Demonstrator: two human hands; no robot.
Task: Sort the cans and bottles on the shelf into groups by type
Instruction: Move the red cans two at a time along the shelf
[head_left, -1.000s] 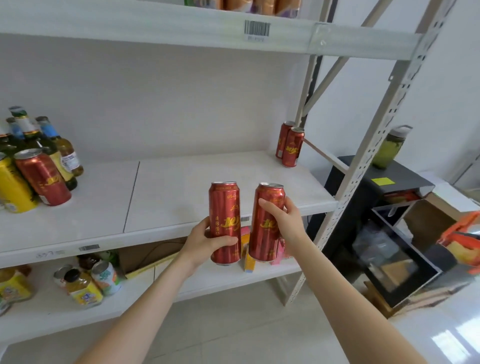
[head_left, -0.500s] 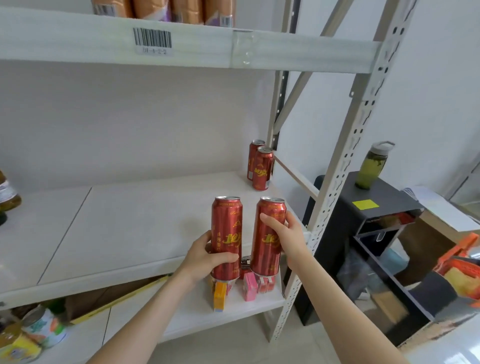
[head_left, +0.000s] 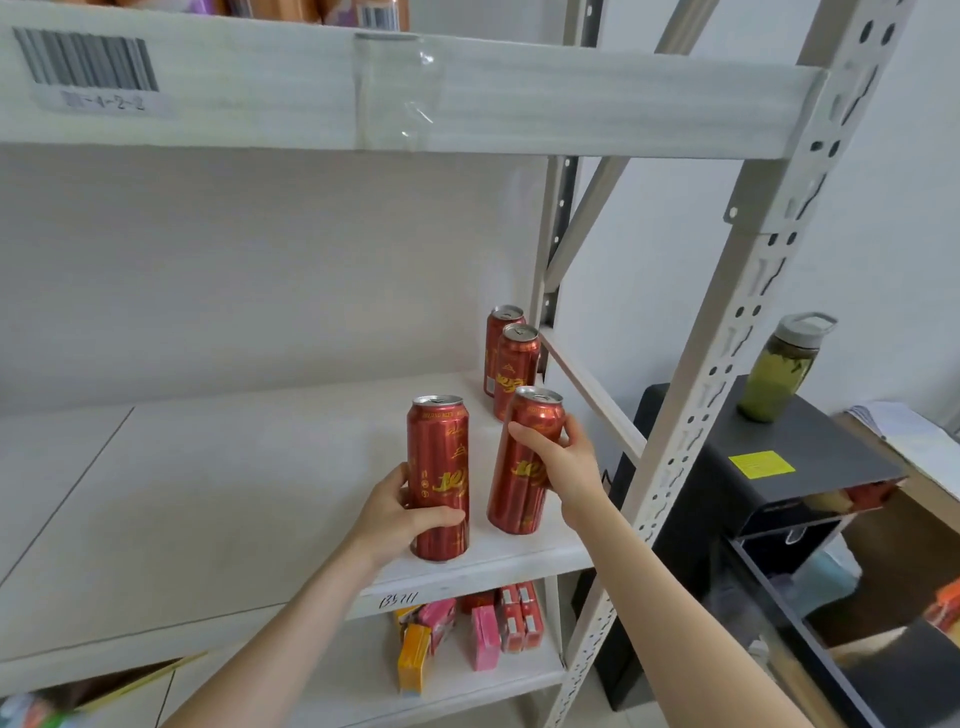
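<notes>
Each of my hands holds a tall red can with gold lettering, above the right end of the white middle shelf (head_left: 218, 493). My left hand (head_left: 400, 514) grips the lower half of the left red can (head_left: 439, 452), whose base is at the shelf's front edge. My right hand (head_left: 558, 457) grips the right red can (head_left: 522, 483) near its top; that can leans slightly left, its base low over the shelf. Two more red cans (head_left: 514, 364) of the same kind stand upright in the back right corner.
The upper shelf (head_left: 519, 98) with a barcode label hangs overhead. A perforated steel post (head_left: 711, 374) and a slanted brace bound the right side. Small pink and orange cartons (head_left: 467, 629) lie on the shelf below. A green-filled bottle (head_left: 779, 369) stands on a black cabinet at right.
Both hands carried their cans forward and right, from in front of the shelf edge to over its right end, closer to the two cans in the corner. The view shifted right.
</notes>
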